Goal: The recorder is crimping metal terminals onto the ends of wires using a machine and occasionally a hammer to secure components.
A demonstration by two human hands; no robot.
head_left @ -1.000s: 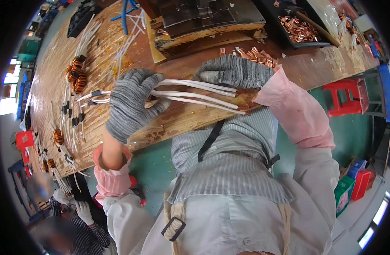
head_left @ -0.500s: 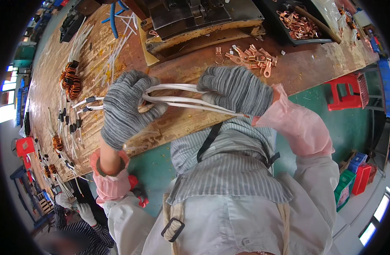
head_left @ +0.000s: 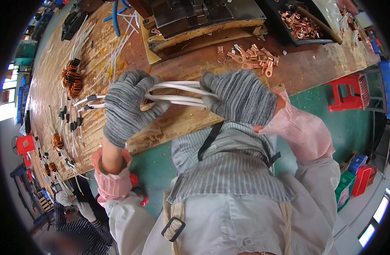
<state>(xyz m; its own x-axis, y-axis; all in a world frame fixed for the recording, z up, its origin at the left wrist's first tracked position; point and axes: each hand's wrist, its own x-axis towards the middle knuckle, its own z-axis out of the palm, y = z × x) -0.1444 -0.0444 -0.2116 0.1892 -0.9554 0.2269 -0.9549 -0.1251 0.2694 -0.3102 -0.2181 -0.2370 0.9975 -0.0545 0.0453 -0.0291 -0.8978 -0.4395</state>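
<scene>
Wires (head_left: 182, 100) near eleven o'clock were already bunched, gripped by your left hand (head_left: 133, 106) at ten and your right hand (head_left: 242, 97) at two, which hid their ends, while copper lugs (head_left: 255, 58) at one lay loose, unattached.

The grey striped knit gloves (head_left: 246, 97) are matt, ribbed cloth, while the long white wires (head_left: 178, 99) show a smooth, plastic-looking coating with a faint sheen. The small copper-coloured metal lugs (head_left: 256, 56) are glossy and smooth; the brown wooden surface (head_left: 173, 122) looks rough and scuffed. The black block (head_left: 190, 22) is dull metal, the pink sleeve cover (head_left: 303, 132) creased cloth.
</scene>
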